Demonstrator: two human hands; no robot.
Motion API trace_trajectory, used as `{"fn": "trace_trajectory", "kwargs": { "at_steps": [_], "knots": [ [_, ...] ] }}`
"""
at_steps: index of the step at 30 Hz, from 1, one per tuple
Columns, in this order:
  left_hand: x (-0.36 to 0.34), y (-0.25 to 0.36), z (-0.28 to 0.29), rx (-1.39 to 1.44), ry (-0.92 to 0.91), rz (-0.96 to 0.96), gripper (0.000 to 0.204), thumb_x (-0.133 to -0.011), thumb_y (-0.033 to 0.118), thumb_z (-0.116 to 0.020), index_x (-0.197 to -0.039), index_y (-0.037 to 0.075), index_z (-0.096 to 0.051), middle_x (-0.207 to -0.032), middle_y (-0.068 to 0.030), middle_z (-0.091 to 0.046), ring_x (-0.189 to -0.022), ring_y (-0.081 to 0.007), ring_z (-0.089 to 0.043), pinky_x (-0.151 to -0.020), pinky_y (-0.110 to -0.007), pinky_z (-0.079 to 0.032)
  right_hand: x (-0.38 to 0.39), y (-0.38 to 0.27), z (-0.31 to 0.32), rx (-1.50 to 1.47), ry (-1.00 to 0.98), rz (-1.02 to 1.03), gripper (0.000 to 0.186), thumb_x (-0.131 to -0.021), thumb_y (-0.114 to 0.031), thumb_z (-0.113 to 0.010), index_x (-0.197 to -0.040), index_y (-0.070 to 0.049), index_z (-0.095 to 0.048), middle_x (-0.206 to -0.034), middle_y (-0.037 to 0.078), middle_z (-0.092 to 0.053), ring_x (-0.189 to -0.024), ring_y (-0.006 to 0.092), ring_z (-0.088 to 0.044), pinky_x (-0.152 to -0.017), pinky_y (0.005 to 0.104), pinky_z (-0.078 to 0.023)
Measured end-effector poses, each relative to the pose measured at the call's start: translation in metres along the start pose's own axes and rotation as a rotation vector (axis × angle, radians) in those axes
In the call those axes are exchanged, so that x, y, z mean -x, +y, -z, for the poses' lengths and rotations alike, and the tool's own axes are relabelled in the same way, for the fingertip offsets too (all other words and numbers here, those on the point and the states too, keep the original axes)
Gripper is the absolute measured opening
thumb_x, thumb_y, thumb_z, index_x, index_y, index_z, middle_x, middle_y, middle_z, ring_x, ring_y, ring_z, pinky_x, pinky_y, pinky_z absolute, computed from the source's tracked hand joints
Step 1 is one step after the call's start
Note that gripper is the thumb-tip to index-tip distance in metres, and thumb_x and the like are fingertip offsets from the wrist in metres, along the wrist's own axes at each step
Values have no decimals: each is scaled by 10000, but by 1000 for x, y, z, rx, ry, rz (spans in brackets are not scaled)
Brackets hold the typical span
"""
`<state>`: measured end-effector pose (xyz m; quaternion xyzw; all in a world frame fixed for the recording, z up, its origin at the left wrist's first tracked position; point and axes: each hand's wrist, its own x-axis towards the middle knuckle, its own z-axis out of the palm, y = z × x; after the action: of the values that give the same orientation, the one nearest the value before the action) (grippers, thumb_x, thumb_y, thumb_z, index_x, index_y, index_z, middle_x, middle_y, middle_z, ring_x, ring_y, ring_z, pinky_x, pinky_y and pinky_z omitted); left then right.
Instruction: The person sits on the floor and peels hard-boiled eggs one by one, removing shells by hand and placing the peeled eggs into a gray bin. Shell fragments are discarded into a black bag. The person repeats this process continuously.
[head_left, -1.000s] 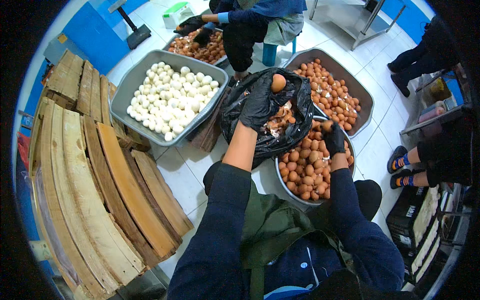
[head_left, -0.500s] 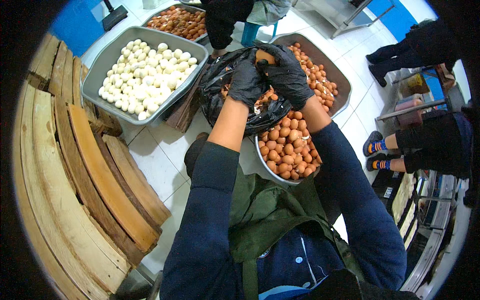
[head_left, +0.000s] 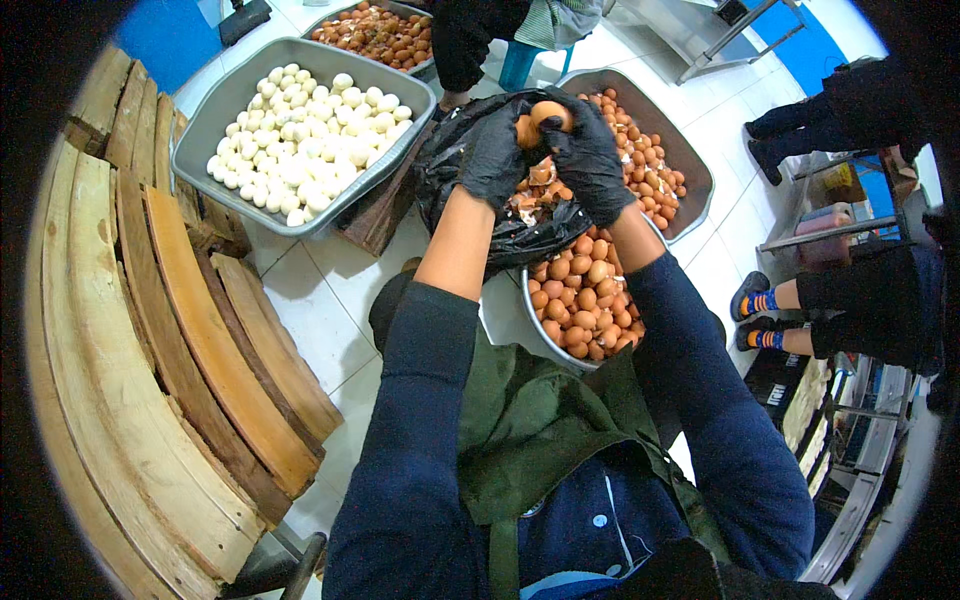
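My two black-gloved hands meet over a black plastic bag that holds broken brown eggshells. My left hand is closed around a brown egg. Another brown egg sits in the fingers of my right hand, right against the first. Whether their shells are cracked is too small to tell. Just below the bag, partly under my right forearm, stands a round metal bowl heaped with unpeeled brown eggs.
A grey tub of peeled white eggs stands to the left on wood. Brown eggs fill a second tub at right and another tub behind. Wooden slats line my left. Other people's legs show at right and ahead.
The eggs between my hands are more exposed now, with two showing side by side at the fingertips. The view has shifted slightly, so the surroundings sit a little further right.
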<state>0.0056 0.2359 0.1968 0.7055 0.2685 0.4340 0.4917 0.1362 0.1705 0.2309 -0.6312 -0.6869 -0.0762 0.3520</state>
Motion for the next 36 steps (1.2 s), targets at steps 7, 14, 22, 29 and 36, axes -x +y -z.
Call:
{"fn": "trace_trajectory", "kwargs": {
  "at_steps": [7, 14, 22, 29, 36],
  "knots": [
    [-5, -9, 5, -131, 13, -163, 381, -716, 55, -688, -1093, 50, -632, -1040, -119, -671, -962, -245, -641, -862, -343, -500, 2, 7, 4, -283, -39, -127, 293, -869, -235, -589, -1046, -5, -629, -908, 131, -666, -824, 237, -637, -768, 334, -506],
    [-4, -35, -9, -231, -22, -192, 403, -651, 74, -773, -1021, 4, -628, -1000, -163, -650, -937, -300, -617, -842, -364, -486, 34, 42, -20, -398, 58, -62, 349, -852, -173, -576, -1169, -29, -568, -1120, 137, -607, -1068, 325, -531, -989, 388, -382],
    [4, 16, 9, -210, -33, -78, 532, -750, 226, -764, -1176, -8, -549, -1173, -174, -587, -1052, -276, -576, -956, -360, -441, 228, 168, -74, -40, 74, -1125, 299, -886, -236, -545, -981, 45, -584, -881, 215, -636, -817, 363, -602, -743, 422, -467],
    [-6, -9, -6, 43, 165, 80, 479, -738, 218, -760, -1126, 30, -550, -937, -100, -639, -869, -243, -629, -776, -358, -516, 114, 127, -33, -737, 136, -529, 385, -891, -155, -555, -1205, 67, -539, -1119, 200, -618, -1029, 299, -594, -906, 353, -455],
    [-31, -38, -23, 86, 230, 1, 286, -911, 208, -508, -1092, -11, -540, -856, -143, -598, -831, -289, -612, -725, -377, -478, -5, -3, -1, -569, -57, -153, 263, -863, -85, -594, -1105, 9, -639, -1104, 116, -650, -1037, 203, -574, -936, 304, -428]
  ]
}}
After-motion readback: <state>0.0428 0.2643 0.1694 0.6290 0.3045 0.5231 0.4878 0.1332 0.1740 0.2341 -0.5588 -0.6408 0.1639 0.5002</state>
